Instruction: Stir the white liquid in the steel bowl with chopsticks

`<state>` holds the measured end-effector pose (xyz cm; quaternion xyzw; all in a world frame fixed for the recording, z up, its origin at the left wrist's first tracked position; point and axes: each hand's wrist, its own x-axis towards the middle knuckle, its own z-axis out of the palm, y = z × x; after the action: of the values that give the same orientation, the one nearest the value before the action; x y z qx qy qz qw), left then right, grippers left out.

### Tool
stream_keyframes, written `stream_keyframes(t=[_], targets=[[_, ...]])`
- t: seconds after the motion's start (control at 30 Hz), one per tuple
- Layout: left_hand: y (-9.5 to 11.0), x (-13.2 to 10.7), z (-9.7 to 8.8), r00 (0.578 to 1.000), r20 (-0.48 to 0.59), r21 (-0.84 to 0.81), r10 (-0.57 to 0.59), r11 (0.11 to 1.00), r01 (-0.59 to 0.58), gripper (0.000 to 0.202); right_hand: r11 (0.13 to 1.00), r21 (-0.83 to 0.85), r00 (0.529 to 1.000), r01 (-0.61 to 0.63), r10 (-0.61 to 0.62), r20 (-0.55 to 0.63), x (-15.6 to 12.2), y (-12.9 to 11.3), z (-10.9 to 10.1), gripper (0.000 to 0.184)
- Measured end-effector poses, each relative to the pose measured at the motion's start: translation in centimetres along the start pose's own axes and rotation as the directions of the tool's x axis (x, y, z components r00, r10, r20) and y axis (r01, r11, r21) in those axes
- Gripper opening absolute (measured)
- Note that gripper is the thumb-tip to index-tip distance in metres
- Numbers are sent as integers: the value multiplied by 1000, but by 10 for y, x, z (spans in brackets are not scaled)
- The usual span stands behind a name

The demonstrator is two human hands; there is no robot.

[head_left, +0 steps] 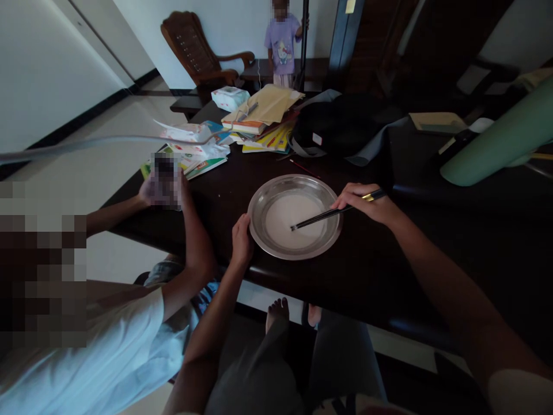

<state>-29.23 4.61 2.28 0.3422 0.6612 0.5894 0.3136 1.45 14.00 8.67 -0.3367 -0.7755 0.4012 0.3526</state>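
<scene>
A wide steel basin (259,230) stands on the dark table, with a milky white liquid (285,213) in it. My right hand (365,202) is closed around a pair of black chopsticks (319,217) with gold bands. They slant down to the left, and their tips dip into the liquid near its middle. At the basin's left side, my left hand (242,237) grips the rim, its fingers partly hidden by the rim's edge.
Beyond the basin lie a stack of books and papers (263,121), a tissue pack (230,98) and a black bag (341,127). A green cylinder (496,135) leans in at right. To my left a person (125,323) holds a blurred device; another person (283,46) stands behind the table.
</scene>
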Motion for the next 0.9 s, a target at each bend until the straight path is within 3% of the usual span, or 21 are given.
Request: stream_keyframes(t=[0.07, 0.13, 0.23, 0.33, 0.43, 0.53, 0.63, 0.73, 0.83, 0.9], targets=[[0, 0, 0, 1000, 7, -3, 5, 1000, -4, 30, 999, -34, 1000, 3, -2, 9, 1, 1, 2, 35], [0, -1, -1, 999, 30, 4, 24, 1000, -24, 30, 999, -49, 998, -7, 4, -63, 1, 2, 0, 32], [0, -2, -3, 997, 55, 19, 48, 999, -49, 30, 1000, 1, 988, -23, 23, -152, 1, 1, -6, 41], [0, -2, -3, 998, 47, 24, 52, 998, -54, 30, 999, 44, 997, -22, 25, -70, 0, 0, -4, 47], [0, -2, -2, 998, 34, 26, 51, 998, -52, 29, 1000, -2, 1000, -6, 6, 17, 0, 3, 4, 38], [0, -2, -2, 998, 36, 28, 48, 998, -49, 31, 999, -46, 999, 5, -8, -51, 1, 6, 3, 31], [-2, -1, -2, 999, 33, 26, 41, 999, -41, 30, 1000, -12, 990, -19, 17, -142, 2, 4, -5, 41], [-3, -1, -2, 999, 24, 18, 30, 999, -30, 31, 999, 24, 997, -31, 32, -77, 0, 1, -5, 48], [-2, -1, -1, 1000, 15, 11, 22, 1000, -22, 31, 1000, -6, 1000, -8, 8, 14, 0, 0, 3, 38], [-1, -1, 0, 1000, 10, 8, 13, 1000, -13, 31, 998, -62, 1000, 7, -7, -3, 1, 1, 4, 30]])
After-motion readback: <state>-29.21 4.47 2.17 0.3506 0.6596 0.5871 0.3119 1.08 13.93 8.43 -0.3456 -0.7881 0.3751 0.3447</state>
